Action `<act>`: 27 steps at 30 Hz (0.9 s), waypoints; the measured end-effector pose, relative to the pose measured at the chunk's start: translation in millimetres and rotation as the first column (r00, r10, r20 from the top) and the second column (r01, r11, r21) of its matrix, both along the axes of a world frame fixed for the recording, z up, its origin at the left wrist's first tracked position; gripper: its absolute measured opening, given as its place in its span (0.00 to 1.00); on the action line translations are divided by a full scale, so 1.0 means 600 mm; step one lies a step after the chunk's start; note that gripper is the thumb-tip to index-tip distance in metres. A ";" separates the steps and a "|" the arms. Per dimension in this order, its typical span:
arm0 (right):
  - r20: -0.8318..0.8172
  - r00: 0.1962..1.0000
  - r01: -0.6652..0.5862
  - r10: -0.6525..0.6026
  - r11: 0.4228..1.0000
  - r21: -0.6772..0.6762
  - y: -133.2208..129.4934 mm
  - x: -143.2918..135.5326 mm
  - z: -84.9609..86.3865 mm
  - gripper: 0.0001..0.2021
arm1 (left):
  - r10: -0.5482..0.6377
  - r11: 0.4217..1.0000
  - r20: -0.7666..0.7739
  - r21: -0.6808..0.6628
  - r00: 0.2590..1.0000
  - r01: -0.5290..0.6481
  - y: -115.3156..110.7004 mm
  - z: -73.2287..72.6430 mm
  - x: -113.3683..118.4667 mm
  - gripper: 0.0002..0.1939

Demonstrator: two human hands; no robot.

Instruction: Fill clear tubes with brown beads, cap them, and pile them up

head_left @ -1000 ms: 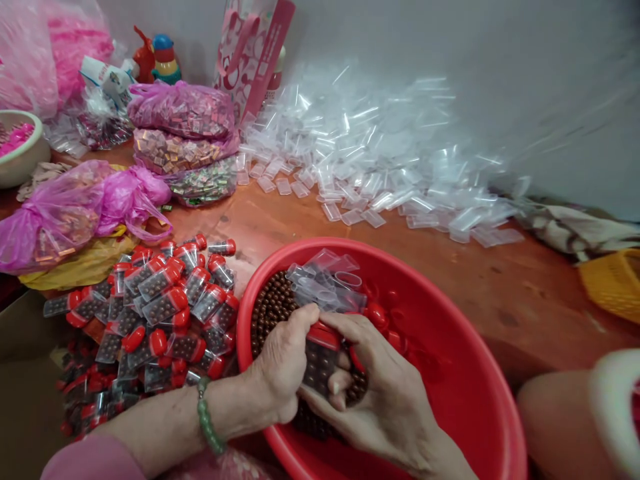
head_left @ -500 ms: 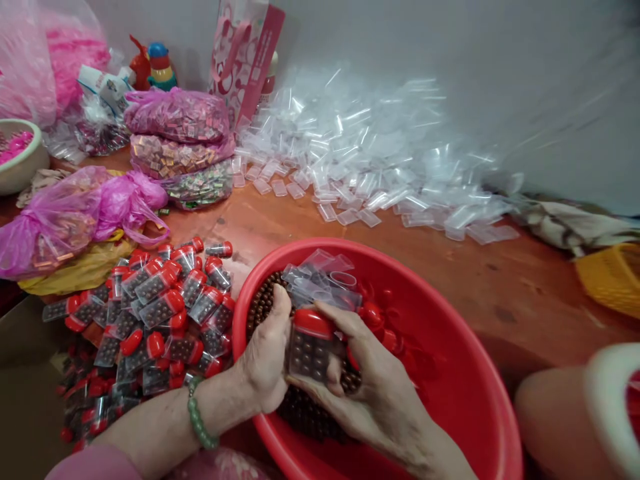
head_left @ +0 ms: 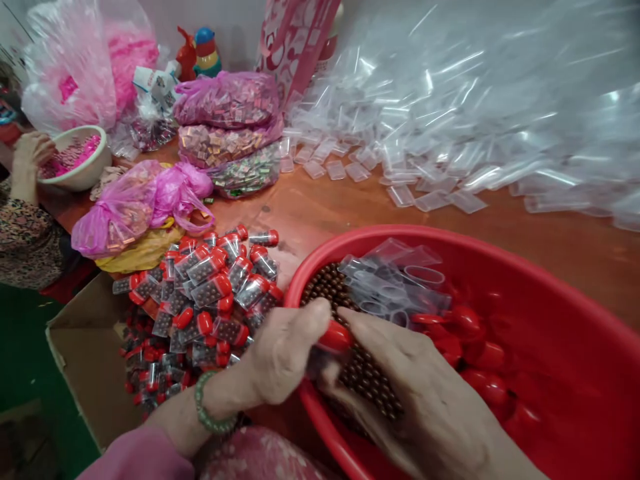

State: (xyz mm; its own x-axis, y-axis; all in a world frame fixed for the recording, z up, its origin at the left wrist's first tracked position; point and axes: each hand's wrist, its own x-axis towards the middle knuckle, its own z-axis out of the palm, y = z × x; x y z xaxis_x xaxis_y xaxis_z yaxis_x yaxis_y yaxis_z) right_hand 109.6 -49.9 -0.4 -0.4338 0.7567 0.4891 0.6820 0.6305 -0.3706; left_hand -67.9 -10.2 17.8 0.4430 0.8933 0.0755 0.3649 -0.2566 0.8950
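A small clear plastic bottle with a red cap [head_left: 336,337] is between my two hands, tilted and partly blurred. My left hand [head_left: 285,350], with a green bead bracelet at the wrist, closes on its left side. Around its right side curve the fingers and thumb of my right hand [head_left: 420,387]. Below them is a large red basin [head_left: 500,257], holding brown beads [head_left: 327,283], clear empty sleeves [head_left: 395,283] and loose red caps [head_left: 467,327]. To the left lies a heap of filled red-capped bottles [head_left: 205,287]; some have dropped lower, by an open cardboard box.
Many clear plastic sleeves [head_left: 430,147] are piled along the wall. Knotted pink bags [head_left: 120,213] and stacked bags of small pieces [head_left: 230,100] stand at back left. Another person's hand [head_left: 33,150] reaches into a white bowl [head_left: 103,157]. The cardboard box [head_left: 75,360] is at lower left.
The view has turned left, bringing the other person and the cardboard box into sight. The held bottle has tilted, and my left fingers have closed round its side.
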 end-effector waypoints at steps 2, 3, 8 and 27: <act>0.056 0.997 0.050 -0.047 0.998 -0.042 0.002 0.008 -0.003 0.32 | 0.094 0.996 -0.025 -0.002 0.995 -0.094 0.005 0.011 -0.044 0.25; 0.078 0.994 0.075 -0.072 0.996 -0.044 0.004 0.014 -0.002 0.31 | 0.209 0.976 -0.092 0.077 0.974 -0.202 0.010 0.014 -0.069 0.24; 0.113 0.970 0.219 -0.217 0.976 -0.010 0.022 0.052 0.012 0.17 | 0.652 0.727 -0.452 0.601 0.609 -0.332 0.048 0.005 -0.180 0.13; 0.631 0.764 0.394 -0.131 0.870 -0.297 0.092 0.064 -0.038 0.08 | -0.137 0.817 -0.314 0.501 0.940 0.286 0.118 -0.021 0.054 0.07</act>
